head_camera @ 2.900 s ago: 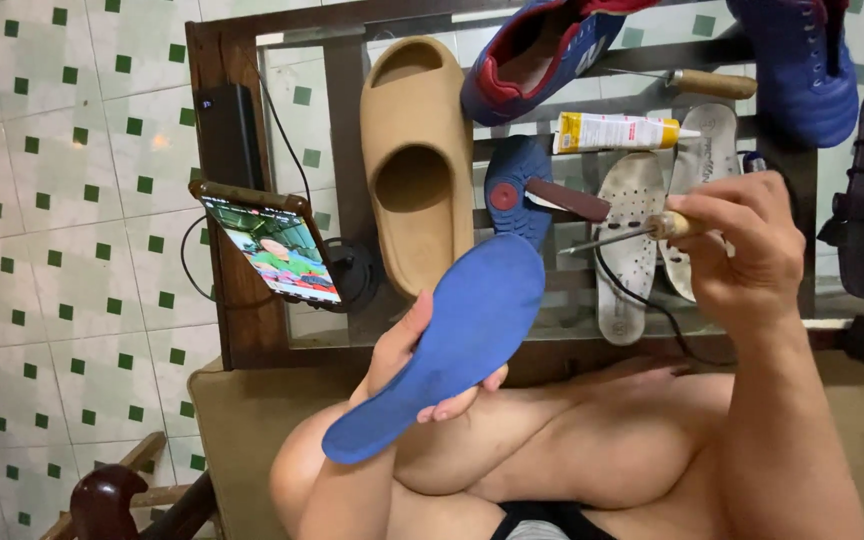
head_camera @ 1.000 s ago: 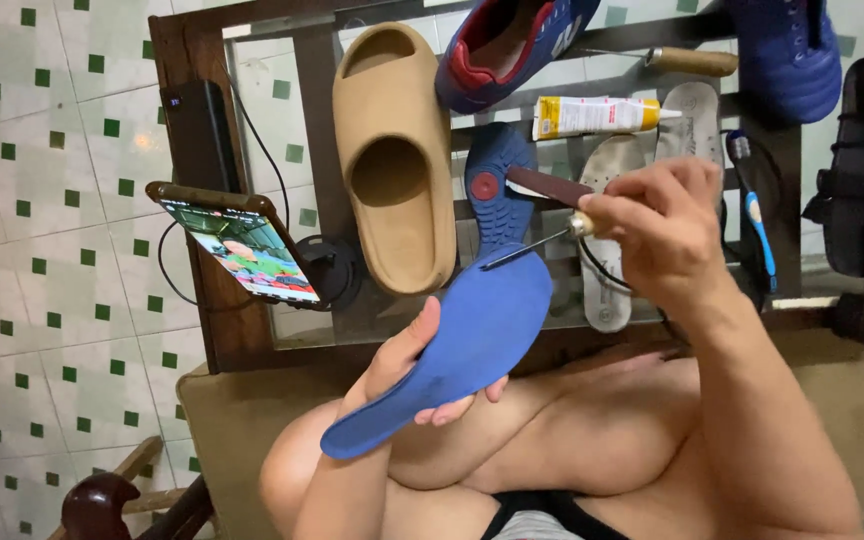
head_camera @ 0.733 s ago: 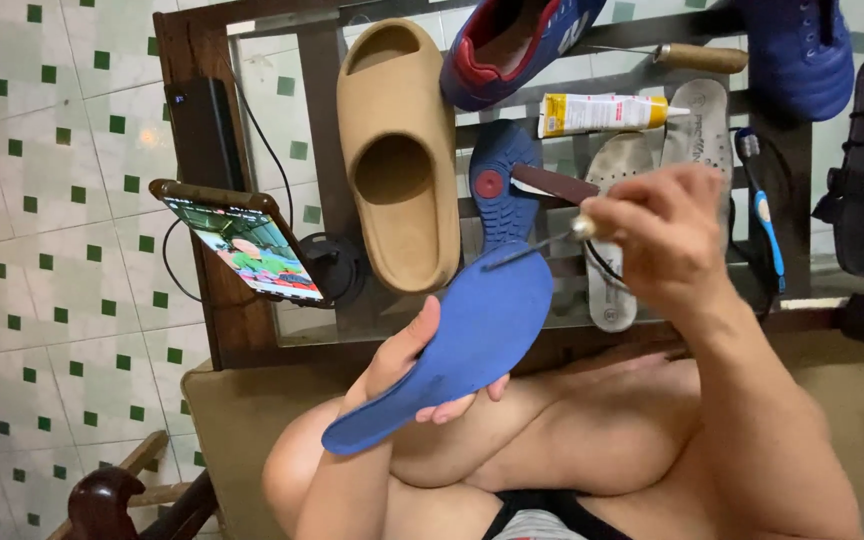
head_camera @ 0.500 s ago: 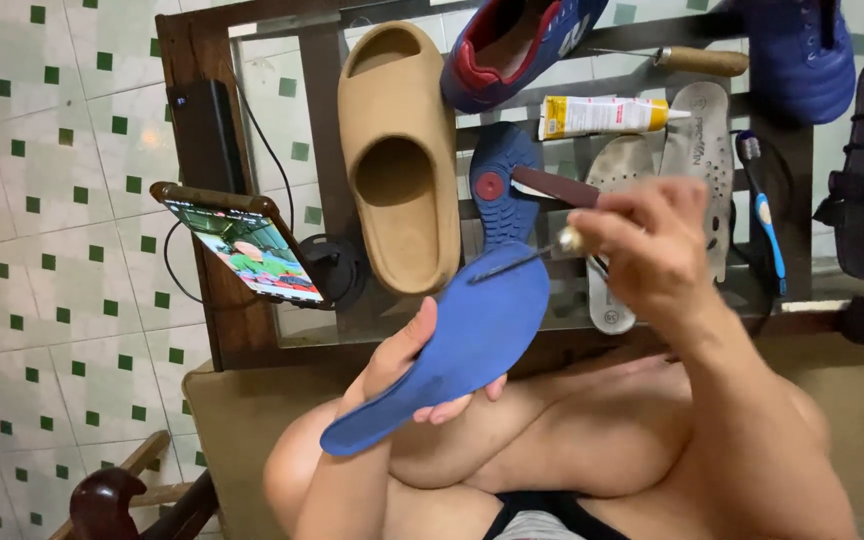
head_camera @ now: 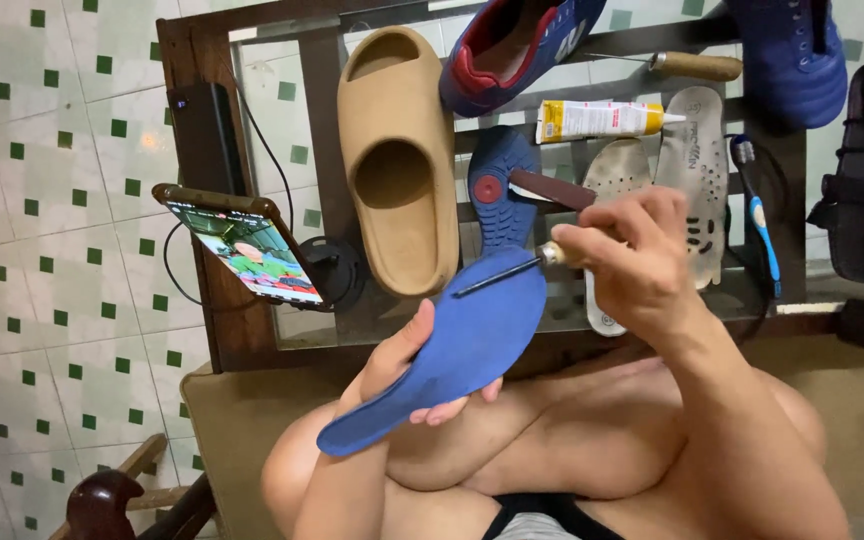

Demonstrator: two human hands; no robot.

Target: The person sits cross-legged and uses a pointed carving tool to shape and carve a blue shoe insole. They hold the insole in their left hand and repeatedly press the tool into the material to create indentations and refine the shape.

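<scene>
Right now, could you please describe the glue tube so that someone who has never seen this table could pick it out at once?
Start at the glass-topped wooden table ahead of the person's knees. Near its far edge, just below the red-and-blue sports shoe, lies the glue tube on its side, nozzle pointing toward the pale insoles. It is the only yellow-and-white tube there, unlike the wooden-handled tool above it.

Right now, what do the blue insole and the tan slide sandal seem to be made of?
Blue insole: probably soft foam, matte; it curves in the left hand. Tan slide sandal: likely moulded foam or rubber, one seamless matte piece with thick rounded walls.
</scene>
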